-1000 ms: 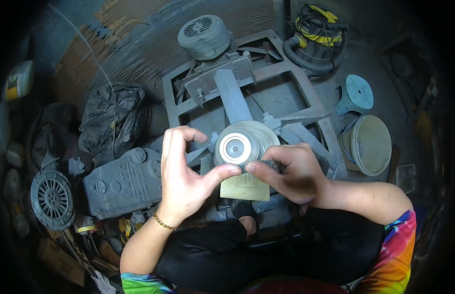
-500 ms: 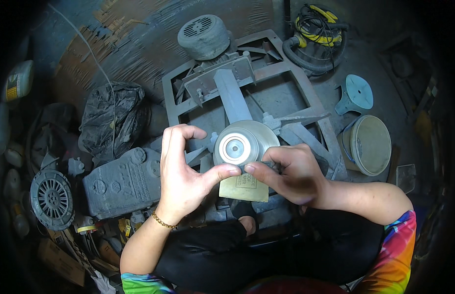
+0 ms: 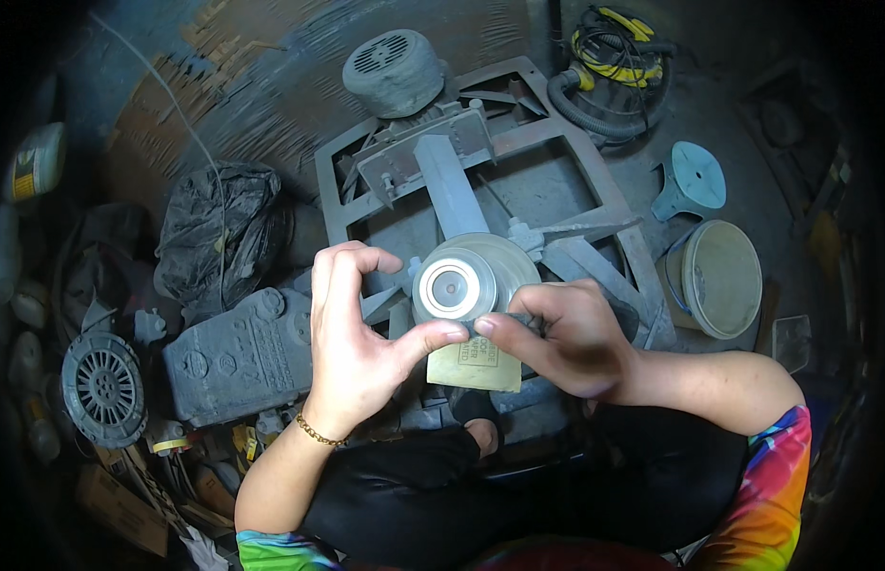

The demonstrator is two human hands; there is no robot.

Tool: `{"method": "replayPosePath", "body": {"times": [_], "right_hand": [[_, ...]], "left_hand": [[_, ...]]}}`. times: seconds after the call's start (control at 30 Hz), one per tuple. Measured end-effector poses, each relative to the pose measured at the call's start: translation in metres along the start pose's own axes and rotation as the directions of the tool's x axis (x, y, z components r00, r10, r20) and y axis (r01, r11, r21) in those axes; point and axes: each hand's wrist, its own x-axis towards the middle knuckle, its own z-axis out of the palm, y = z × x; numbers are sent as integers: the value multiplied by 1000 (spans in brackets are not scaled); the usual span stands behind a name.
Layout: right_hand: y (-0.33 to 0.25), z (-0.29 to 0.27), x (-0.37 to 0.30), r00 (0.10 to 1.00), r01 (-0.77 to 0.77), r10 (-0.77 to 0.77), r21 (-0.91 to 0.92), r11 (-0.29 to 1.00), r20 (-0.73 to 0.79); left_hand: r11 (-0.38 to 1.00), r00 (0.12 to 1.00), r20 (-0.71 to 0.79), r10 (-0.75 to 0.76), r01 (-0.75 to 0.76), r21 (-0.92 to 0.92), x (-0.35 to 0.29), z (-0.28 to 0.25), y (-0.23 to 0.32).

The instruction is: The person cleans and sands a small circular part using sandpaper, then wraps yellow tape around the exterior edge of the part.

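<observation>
A round metal workpiece (image 3: 451,288) with a pale ring and a small dark centre sits on a wider grey disc (image 3: 518,271). A yellowish sheet of sandpaper (image 3: 473,366) with print on its back hangs at the workpiece's near edge. My left hand (image 3: 352,333) presses its thumb tip on the sandpaper's upper edge, its index finger arched clear on the left; its lower fingers are hidden. Close beside it, my right hand (image 3: 576,343) pinches the sandpaper's top between thumb and bent fingers, with a dark edge showing there.
Beyond the disc, a metal frame (image 3: 595,190) carries a dusty motor (image 3: 395,71) and a belt guard (image 3: 447,181). On the left lie a grey cast housing (image 3: 238,357) and a black bag (image 3: 223,224). To the right stand a bucket (image 3: 728,281), blue stool (image 3: 695,181) and vacuum cleaner (image 3: 618,71).
The workpiece's pale ring has shifted slightly left, and its centre looks different. Both hands and the sandpaper keep nearly the same place.
</observation>
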Motion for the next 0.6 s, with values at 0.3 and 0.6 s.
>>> {"method": "replayPosePath", "body": {"times": [0.3,0.6], "right_hand": [[4,0,-2,1000,-10,9,36,999,18],[2,-1,0,998,22,-23,23,999,61]], "left_hand": [[1000,1000,-7,14,-14,-17,1,2,-1],[999,999,-27,33,-34,-29,1,3,-2]]}}
